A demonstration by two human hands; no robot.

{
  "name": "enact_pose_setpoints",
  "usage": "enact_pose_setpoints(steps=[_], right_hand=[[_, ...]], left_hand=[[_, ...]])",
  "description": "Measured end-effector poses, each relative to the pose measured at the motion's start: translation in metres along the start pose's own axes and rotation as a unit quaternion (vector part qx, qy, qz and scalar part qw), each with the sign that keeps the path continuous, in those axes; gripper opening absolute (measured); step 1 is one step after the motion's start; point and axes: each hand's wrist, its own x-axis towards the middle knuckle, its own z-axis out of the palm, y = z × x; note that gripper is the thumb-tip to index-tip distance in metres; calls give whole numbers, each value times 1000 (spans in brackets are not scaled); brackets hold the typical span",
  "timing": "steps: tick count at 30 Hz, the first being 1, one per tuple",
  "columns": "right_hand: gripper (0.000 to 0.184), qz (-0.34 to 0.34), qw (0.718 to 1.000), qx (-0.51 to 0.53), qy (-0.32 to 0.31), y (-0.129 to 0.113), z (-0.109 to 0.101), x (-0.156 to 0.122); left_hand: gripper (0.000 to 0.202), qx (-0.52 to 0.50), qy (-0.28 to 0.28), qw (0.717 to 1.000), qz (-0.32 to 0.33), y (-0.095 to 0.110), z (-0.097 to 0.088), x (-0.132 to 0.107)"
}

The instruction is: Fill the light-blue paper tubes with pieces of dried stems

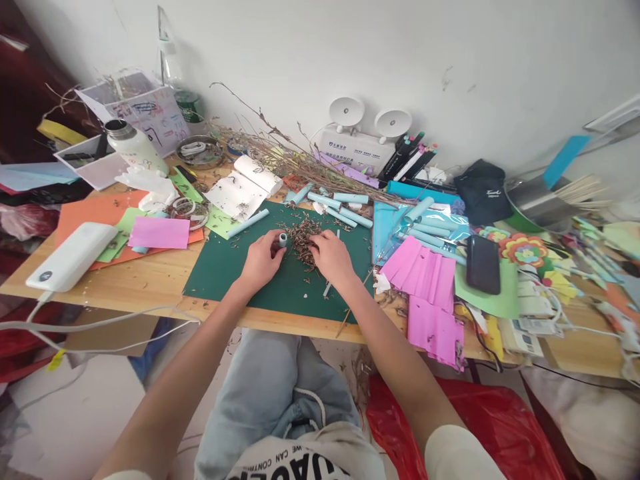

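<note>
My left hand (261, 259) rests on a dark green cutting mat (220, 270), fingers closed round a short light-blue paper tube (283, 239) held upright. My right hand (331, 256) lies beside it, fingers curled and pinching into a small heap of dry brown plant bits (301, 236) on the mat. The tube's open end stands just left of the heap. A thin grey stick (327, 288) lies on the mat under my right wrist.
Several rolled light-blue paper tubes (345, 198) and dry twigs (280, 153) lie behind the mat. Pink paper sheets (425, 277), a black phone (483, 264) and paper flowers (525, 250) crowd the right. A white power bank (70, 255), a bottle (134, 147) and coloured sheets sit left.
</note>
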Motion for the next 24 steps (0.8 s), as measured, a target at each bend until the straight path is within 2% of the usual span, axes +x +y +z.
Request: enact_pose_setpoints(steps=[2,9,12,19,21,24], right_hand=[[30,-6,1000,18,1,1,2,1],[31,-45,990,64,117,-2,5,-2],[29,-55,989,63,123,-3,11,-5],[17,-10,979,111,169,7,16,0],[17,-22,975,132,175,11,15,1],[22,-48,972,149,175,13,14,-1]], left_hand=[[38,5,2,1000,1,0,0,-1],[35,9,7,1000,-5,-1,0,-1],[32,5,10,1000,-8,-2,1,-1],[42,-6,21,1000,-14,3,-1,-2],[42,-15,35,999,-9,5,-2,-2],[31,-29,69,997,3,7,-5,-3]])
